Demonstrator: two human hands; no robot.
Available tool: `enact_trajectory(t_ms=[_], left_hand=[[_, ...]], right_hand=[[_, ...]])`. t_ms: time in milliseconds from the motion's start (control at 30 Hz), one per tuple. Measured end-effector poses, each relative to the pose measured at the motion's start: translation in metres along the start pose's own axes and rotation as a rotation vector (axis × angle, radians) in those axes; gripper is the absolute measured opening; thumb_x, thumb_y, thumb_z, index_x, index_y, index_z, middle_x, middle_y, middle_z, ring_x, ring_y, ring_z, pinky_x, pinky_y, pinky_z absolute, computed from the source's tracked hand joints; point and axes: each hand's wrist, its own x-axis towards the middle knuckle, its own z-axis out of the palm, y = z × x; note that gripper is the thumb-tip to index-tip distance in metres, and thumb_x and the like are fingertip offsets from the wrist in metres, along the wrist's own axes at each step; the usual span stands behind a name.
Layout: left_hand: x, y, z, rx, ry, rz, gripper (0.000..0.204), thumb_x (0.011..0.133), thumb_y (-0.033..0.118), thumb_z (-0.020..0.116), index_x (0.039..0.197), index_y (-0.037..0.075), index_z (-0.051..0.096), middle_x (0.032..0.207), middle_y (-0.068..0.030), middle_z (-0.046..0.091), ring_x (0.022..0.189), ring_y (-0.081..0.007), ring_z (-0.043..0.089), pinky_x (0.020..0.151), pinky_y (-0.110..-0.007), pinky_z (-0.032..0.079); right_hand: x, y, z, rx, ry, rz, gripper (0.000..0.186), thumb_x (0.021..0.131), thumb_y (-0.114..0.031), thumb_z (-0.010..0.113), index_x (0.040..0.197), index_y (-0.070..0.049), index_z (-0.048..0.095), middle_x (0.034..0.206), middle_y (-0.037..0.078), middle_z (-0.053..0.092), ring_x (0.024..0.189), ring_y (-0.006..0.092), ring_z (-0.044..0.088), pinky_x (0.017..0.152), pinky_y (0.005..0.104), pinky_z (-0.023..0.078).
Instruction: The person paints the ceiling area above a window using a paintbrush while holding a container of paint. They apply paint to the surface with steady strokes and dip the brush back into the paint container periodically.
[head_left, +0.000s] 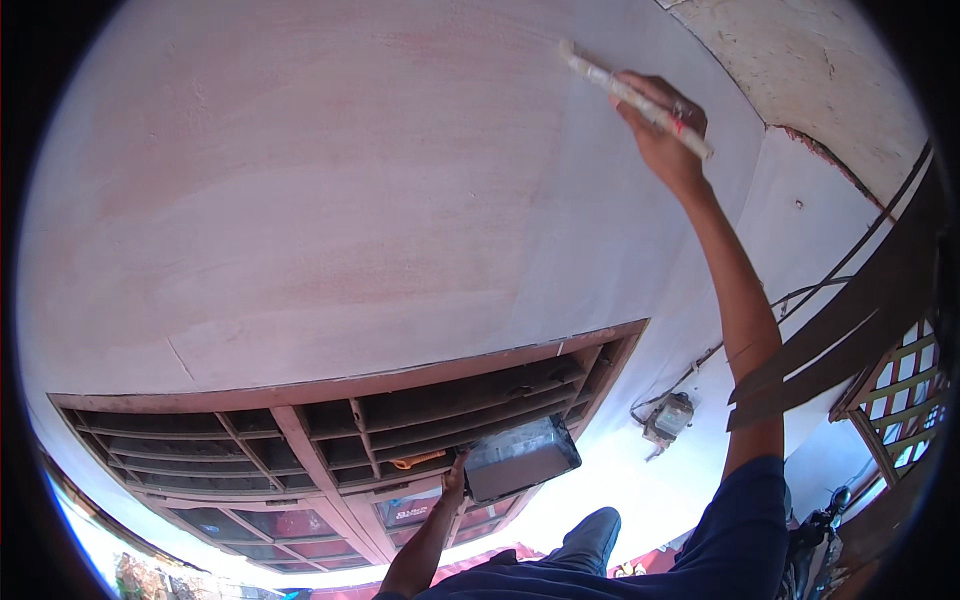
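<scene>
The wall (350,230) looked evenly pale towards the right, seemingly covered; its pinkish middle and left seemed unfinished. The left hand (455,480) gripped the dark-rimmed tray (515,482) below; the right hand (665,110) grasped the brush (603,77) high up.

1 head-worn fisheye, facing wall (350,200), near
</scene>
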Motion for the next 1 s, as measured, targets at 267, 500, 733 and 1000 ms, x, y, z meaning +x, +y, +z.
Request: enact_trajectory(t_ms=[267,500,733,1000], left_hand=[[-0.003,0.005,-0.002,0.126,-0.019,-0.098,0.046,0.093,0.039,0.051,0.128,0.010,0.054,0.131,-0.0064,0.054,0.120,-0.0163,0.050,0.098,-0.028,0.036],[-0.019,0.022,0.000,0.135,-0.025,-0.082,0.048,0.094,0.042,0.046,0.129,0.010,0.054,0.134,-0.0076,0.051,0.125,-0.0175,0.045,0.104,-0.028,0.031],[-0.014,0.017,-0.001,0.118,-0.030,-0.111,0.053,0.090,0.047,0.053,0.128,0.011,0.055,0.123,-0.0058,0.057,0.108,-0.0148,0.054,0.092,-0.029,0.040],[0.009,0.004,-0.009,0.022,-0.105,-0.050,0.069,0.082,0.051,0.064,0.129,0.002,0.051,0.129,-0.0083,0.052,0.120,-0.0174,0.046,0.101,-0.029,0.032]], right_hand=[[-0.183,-0.094,-0.003,0.208,-0.512,0.135,0.035,0.072,-0.004,0.073,0.104,-0.017,0.066,0.094,0.002,0.067,0.084,0.0194,0.065,0.072,0.0299,0.056],[-0.151,-0.073,0.010,0.392,-0.685,0.192,0.025,0.077,-0.013,0.072,0.101,-0.013,0.067,0.086,0.004,0.068,0.077,0.0182,0.066,0.069,0.0302,0.053],[-0.049,-0.032,-0.015,0.101,-0.025,0.086,0.019,0.079,0.003,0.068,0.098,0.000,0.065,0.089,0.009,0.068,0.080,0.0164,0.064,0.071,0.0268,0.052],[-0.238,-0.124,0.011,0.185,-0.376,0.111,0.039,0.066,-0.008,0.072,0.104,-0.018,0.067,0.098,0.003,0.066,0.086,0.0194,0.066,0.071,0.0328,0.058]])
